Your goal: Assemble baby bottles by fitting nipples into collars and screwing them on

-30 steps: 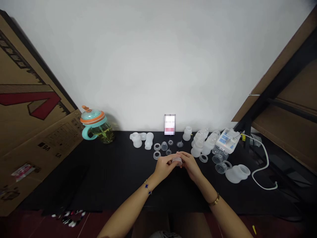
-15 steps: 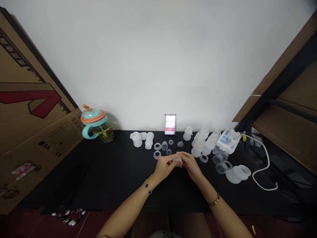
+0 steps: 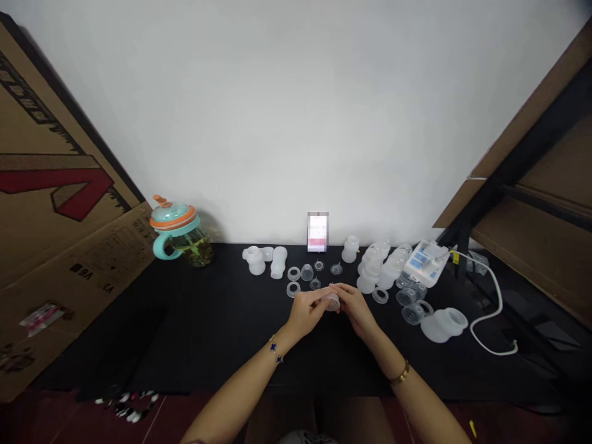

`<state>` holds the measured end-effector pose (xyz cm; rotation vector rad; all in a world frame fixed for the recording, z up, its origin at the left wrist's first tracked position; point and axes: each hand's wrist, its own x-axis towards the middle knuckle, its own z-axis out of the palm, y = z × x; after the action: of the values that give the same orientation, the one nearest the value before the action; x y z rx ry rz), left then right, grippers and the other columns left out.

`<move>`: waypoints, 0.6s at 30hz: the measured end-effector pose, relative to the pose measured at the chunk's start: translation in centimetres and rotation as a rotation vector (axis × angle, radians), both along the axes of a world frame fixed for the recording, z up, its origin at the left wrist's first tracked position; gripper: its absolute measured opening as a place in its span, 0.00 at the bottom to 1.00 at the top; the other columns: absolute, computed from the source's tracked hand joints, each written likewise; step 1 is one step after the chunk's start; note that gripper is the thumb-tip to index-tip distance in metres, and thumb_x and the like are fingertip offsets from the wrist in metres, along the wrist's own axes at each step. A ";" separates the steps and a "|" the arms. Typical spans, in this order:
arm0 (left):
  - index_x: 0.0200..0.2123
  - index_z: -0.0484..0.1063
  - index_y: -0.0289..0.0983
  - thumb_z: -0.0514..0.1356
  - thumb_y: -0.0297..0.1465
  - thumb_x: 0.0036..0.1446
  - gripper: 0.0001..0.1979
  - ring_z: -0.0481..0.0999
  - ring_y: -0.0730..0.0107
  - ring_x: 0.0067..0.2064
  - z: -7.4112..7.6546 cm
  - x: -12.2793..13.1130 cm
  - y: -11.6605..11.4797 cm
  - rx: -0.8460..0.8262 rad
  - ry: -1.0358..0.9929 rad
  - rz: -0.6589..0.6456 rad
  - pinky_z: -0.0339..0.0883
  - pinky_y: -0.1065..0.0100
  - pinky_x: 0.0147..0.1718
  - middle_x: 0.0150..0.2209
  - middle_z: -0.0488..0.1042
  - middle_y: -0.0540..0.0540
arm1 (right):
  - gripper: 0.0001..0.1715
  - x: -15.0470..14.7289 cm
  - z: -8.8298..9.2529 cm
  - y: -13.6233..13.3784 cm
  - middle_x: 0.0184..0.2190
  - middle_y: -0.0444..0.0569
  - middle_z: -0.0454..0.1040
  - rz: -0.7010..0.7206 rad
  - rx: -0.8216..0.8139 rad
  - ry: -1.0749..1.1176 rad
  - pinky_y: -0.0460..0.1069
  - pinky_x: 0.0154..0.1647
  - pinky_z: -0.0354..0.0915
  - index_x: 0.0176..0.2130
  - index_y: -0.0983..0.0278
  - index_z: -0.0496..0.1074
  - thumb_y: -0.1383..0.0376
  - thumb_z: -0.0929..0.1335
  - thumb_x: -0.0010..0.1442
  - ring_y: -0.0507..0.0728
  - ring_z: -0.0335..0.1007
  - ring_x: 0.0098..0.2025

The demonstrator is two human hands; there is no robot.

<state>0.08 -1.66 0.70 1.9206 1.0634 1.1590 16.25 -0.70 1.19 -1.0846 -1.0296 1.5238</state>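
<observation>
Just above the table's middle, my left hand (image 3: 306,310) and my right hand (image 3: 354,303) meet around a translucent bottle collar (image 3: 332,303). Fingers of both hands are closed on it, and they hide much of its top. Beyond my hands lie several clear nipples, among them one nipple (image 3: 337,269) to the right and another nipple (image 3: 315,283) to the left. Two loose collar rings, one ring (image 3: 293,289) nearer me, sit left of a clear cap (image 3: 307,272). Right of my right hand lies another collar ring (image 3: 380,295).
Frosted bottles (image 3: 369,276) stand at the right, near clear caps (image 3: 413,313) and a wide bottle body (image 3: 444,325). A white device (image 3: 426,262) has a cable (image 3: 498,296). Left are bottle bodies (image 3: 278,262) and a teal-lidded jug (image 3: 182,231). A phone (image 3: 317,232) leans on the wall.
Both hands stay in the same place around the collar. The collar has tilted slightly, showing a little more of its ribbed side.
</observation>
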 end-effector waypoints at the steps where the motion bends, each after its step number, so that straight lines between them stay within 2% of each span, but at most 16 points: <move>1: 0.51 0.79 0.38 0.55 0.36 0.64 0.18 0.70 0.73 0.22 0.0 0.0 0.0 -0.002 0.002 0.001 0.64 0.72 0.26 0.24 0.78 0.50 | 0.21 0.0 0.0 0.0 0.24 0.45 0.73 0.005 0.002 -0.004 0.46 0.22 0.57 0.31 0.64 0.80 0.49 0.75 0.50 0.51 0.64 0.24; 9: 0.51 0.78 0.39 0.54 0.34 0.65 0.17 0.72 0.73 0.24 0.1 0.0 -0.2 0.017 0.029 0.001 0.66 0.71 0.29 0.30 0.81 0.49 | 0.20 0.0 0.0 0.1 0.24 0.45 0.73 -0.019 0.005 -0.009 0.45 0.21 0.57 0.31 0.64 0.81 0.49 0.76 0.50 0.51 0.64 0.25; 15: 0.51 0.78 0.39 0.52 0.35 0.67 0.17 0.72 0.72 0.24 0.4 0.0 -0.3 0.025 0.049 0.020 0.64 0.71 0.27 0.28 0.79 0.49 | 0.20 0.0 -0.2 0.2 0.23 0.45 0.72 -0.021 0.005 -0.002 0.46 0.21 0.57 0.31 0.64 0.81 0.49 0.76 0.50 0.51 0.63 0.24; 18: 0.51 0.77 0.39 0.55 0.37 0.65 0.16 0.72 0.72 0.25 0.4 0.2 -0.3 0.032 0.070 0.031 0.64 0.71 0.27 0.30 0.80 0.48 | 0.20 0.0 -0.1 0.2 0.23 0.45 0.73 -0.035 -0.002 -0.005 0.46 0.21 0.56 0.30 0.64 0.80 0.50 0.76 0.50 0.51 0.63 0.24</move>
<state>0.25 -1.92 1.09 1.9889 1.1211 1.1398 16.27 -0.53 1.09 -1.1024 -1.0075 1.4953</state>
